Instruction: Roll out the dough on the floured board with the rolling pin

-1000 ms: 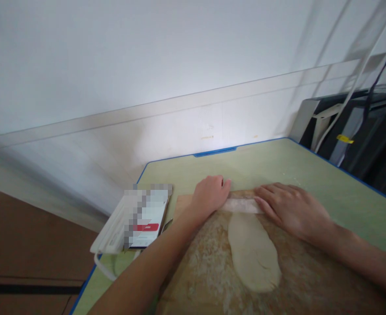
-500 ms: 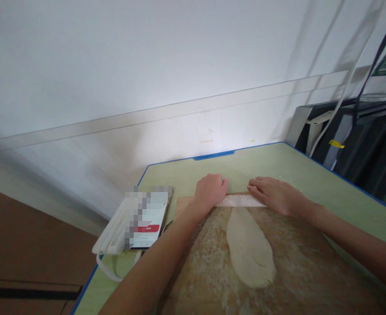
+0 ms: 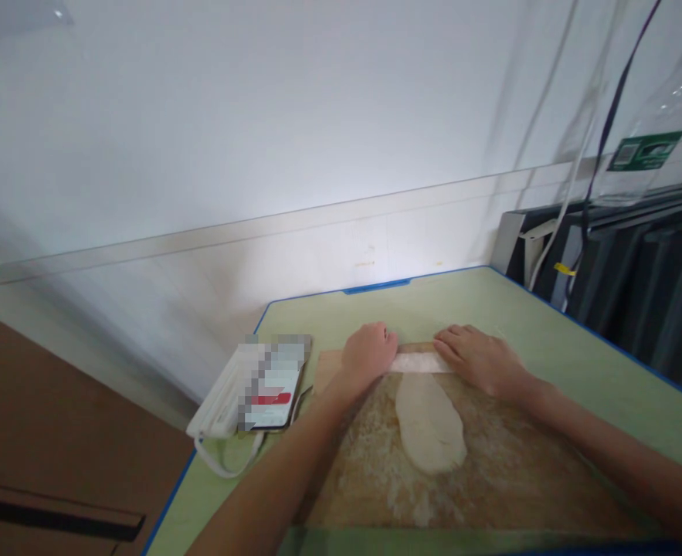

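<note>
A flat, elongated sheet of pale dough (image 3: 432,428) lies on a floured wooden board (image 3: 369,486). Across the dough's far end rests a whitish, flour-dusted rolling pin (image 3: 420,363), close to the board's far edge. My left hand (image 3: 371,351) is closed over the pin's left end, the thumb side towards the middle. My right hand (image 3: 480,357) lies over the right end with its fingers bent down on it. Both ends of the pin are hidden beneath the hands.
A phone (image 3: 276,386) with a lit screen leans on a white device (image 3: 218,401) with a cable, left of the board. The green table (image 3: 450,301) has a blue edge and meets a white wall. Dark panels (image 3: 647,255) and a clear bottle (image 3: 653,139) stand at the right.
The view has tilted up and shifted right, showing more of the bottle and the board's near edge. The pin sits slightly farther from the board's far edge, both hands still on it.
</note>
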### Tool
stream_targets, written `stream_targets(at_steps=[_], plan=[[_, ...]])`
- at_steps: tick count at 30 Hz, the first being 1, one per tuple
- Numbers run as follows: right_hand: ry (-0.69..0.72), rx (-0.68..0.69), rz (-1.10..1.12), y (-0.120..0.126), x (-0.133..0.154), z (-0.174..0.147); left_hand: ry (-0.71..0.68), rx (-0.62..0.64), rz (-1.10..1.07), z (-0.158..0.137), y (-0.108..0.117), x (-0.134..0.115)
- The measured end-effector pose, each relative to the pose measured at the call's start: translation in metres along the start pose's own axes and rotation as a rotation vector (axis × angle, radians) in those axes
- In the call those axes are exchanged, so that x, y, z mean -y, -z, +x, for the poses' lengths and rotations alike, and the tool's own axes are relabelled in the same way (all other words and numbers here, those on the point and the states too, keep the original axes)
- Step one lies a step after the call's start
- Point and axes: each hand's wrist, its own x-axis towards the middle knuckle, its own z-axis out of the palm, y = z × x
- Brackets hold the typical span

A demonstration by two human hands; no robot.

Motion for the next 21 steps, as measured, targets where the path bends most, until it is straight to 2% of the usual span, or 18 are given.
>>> stream_targets(at_steps=[6,10,14,21], plan=[[0.013,-0.104,-0.013,0.003,0.017,-0.025,-0.087,-0.029,0.018,-0.033,0.005,-0.006],[0.103,-0.131,-0.015,0.008,0.02,-0.044,-0.214,-0.025,0.002,-0.06,0.011,-0.004],[0.189,-0.154,-0.107,0.017,0.02,-0.059,-0.332,0.023,-0.018,-0.089,0.025,0.0],[0.335,-0.274,-0.15,0.025,0.027,-0.08,-0.299,0.175,-0.08,-0.122,0.046,0.0]])
